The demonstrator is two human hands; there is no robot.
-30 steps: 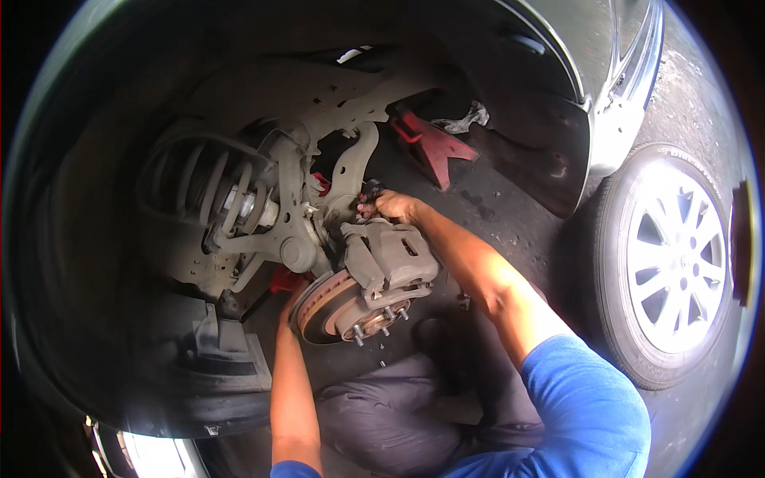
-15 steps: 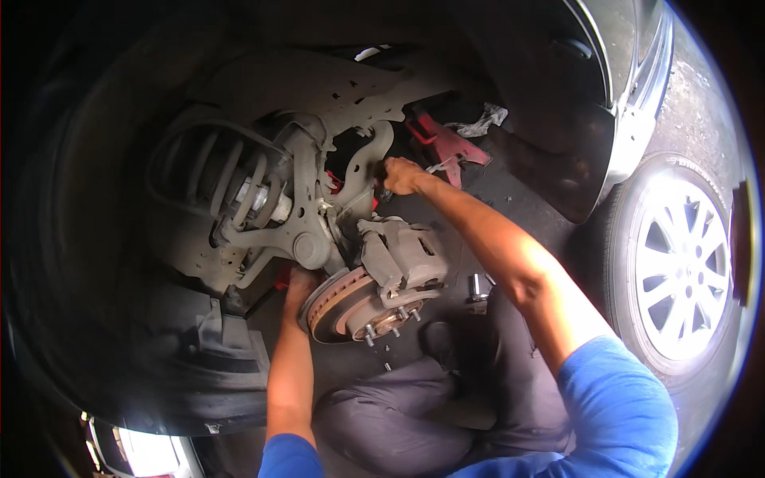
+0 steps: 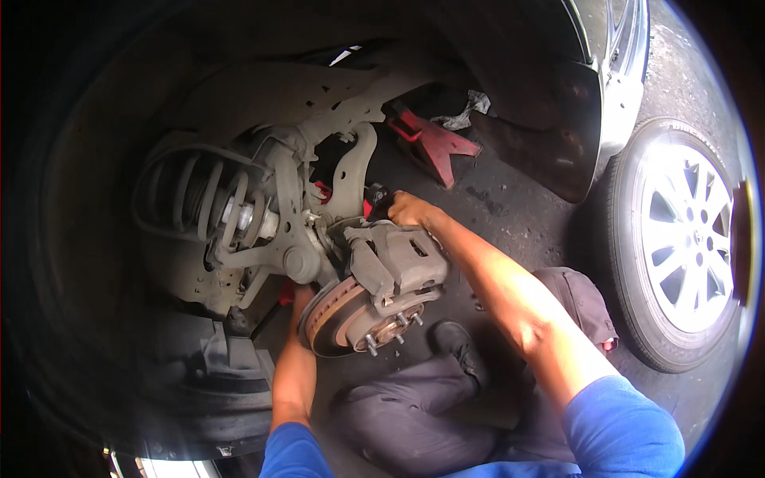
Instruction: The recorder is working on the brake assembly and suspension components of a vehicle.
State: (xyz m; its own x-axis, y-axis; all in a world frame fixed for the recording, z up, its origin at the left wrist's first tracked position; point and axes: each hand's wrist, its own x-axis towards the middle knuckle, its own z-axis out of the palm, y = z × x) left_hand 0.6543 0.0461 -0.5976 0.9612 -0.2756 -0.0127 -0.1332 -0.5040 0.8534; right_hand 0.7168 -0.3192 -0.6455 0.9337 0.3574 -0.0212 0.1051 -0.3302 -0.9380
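Nearest me, both forearms in blue sleeves rise from the lower edge over my dark trousers. Behind the brake disc (image 3: 347, 315), my left hand (image 3: 301, 293) reaches up and is hidden there, so I cannot tell how its fingers sit. Above the disc, the grey caliper (image 3: 394, 263) straddles its upper edge. My right hand (image 3: 406, 209) is at the caliper's top rear, fingers clenched around a small dark tool (image 3: 376, 193). Left of that stands the coil spring (image 3: 187, 203). Farther back a red jack stand (image 3: 430, 139) sits on the ground, and a removed wheel (image 3: 677, 239) lies at the right.
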